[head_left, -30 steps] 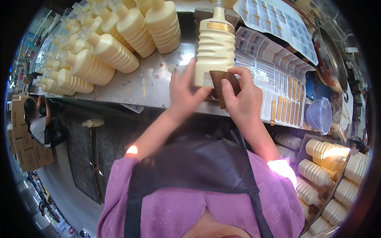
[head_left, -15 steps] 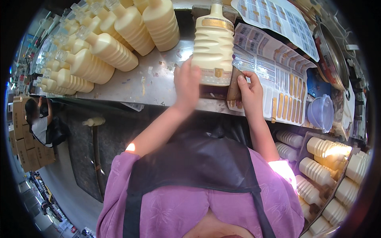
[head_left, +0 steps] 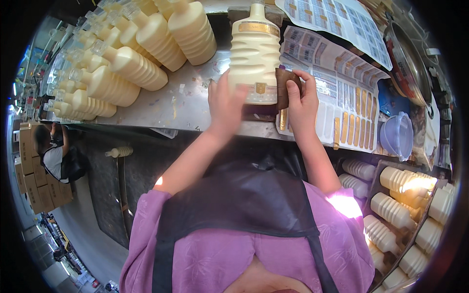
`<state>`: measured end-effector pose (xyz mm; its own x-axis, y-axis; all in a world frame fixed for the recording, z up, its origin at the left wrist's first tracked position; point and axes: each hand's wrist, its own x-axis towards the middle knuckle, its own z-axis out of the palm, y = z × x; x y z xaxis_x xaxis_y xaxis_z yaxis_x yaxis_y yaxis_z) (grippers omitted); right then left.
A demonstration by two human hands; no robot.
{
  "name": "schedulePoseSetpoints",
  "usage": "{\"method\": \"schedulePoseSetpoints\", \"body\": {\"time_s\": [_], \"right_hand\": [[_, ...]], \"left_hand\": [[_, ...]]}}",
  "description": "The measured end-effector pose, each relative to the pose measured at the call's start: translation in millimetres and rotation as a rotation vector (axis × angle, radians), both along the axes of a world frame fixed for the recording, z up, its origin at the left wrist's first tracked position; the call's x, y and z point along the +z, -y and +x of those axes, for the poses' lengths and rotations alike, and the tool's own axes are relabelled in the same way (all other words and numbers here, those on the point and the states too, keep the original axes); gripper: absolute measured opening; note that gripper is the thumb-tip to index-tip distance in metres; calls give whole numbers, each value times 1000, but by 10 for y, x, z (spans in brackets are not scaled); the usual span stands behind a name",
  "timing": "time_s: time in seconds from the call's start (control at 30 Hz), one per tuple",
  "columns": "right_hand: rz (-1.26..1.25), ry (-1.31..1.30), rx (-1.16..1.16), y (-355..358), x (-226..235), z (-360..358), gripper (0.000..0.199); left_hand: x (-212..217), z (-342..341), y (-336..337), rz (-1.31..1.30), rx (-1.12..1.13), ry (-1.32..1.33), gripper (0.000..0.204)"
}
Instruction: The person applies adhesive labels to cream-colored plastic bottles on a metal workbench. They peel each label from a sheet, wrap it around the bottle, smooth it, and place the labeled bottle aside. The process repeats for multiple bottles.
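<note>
Head view: the cream-coloured ribbed plastic bottle [head_left: 254, 58] sits in front of you at the near edge of the grey metal bench [head_left: 156, 105], between your two hands. Its neck points away from you and its base toward you, so its long axis runs almost straight out from the bench edge. The face with a gold band at the shoulder and a printed strip near the base is turned toward you; you cannot tell from here whether the bottle lies flat or is propped.

Your right hand [head_left: 304, 100] grips a brown flat pad [head_left: 283, 88] between thumb and fingers, its edge against the bottle's lower right side. Your left hand [head_left: 224, 107] is blurred at the lower left side, fingers partly spread; whether it grasps the bottle cannot be told.

Just right of the bottle lie white sheets of gold and silver labels [head_left: 332, 105], with a translucent blue bucket [head_left: 396, 136] beyond them. Many more cream ribbed bottles [head_left: 124, 68] crowd the bench to your left, their necks pointing away.
</note>
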<state>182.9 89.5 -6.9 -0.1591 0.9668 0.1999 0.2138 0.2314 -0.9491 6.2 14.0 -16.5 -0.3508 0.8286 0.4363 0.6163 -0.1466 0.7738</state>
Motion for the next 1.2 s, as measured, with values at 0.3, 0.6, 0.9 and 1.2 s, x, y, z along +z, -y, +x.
{"method": "schedulePoseSetpoints", "body": {"time_s": [0.3,0.6,0.9,1.2], "right_hand": [[213,-74,-108,-140,-102,-9,29],[-683,-237,372,27,309,111,41],[-525,-251,331,29,-24,28,55],[-519,-319,361,-21,-67,37,55]], "left_hand": [[-41,-80,13,-101,-58,384,56],[20,-16,57,-73,-3,162,60],[-136,44,-44,7,-25,625,41],[-200,-31,-36,68,-50,569,49]]}}
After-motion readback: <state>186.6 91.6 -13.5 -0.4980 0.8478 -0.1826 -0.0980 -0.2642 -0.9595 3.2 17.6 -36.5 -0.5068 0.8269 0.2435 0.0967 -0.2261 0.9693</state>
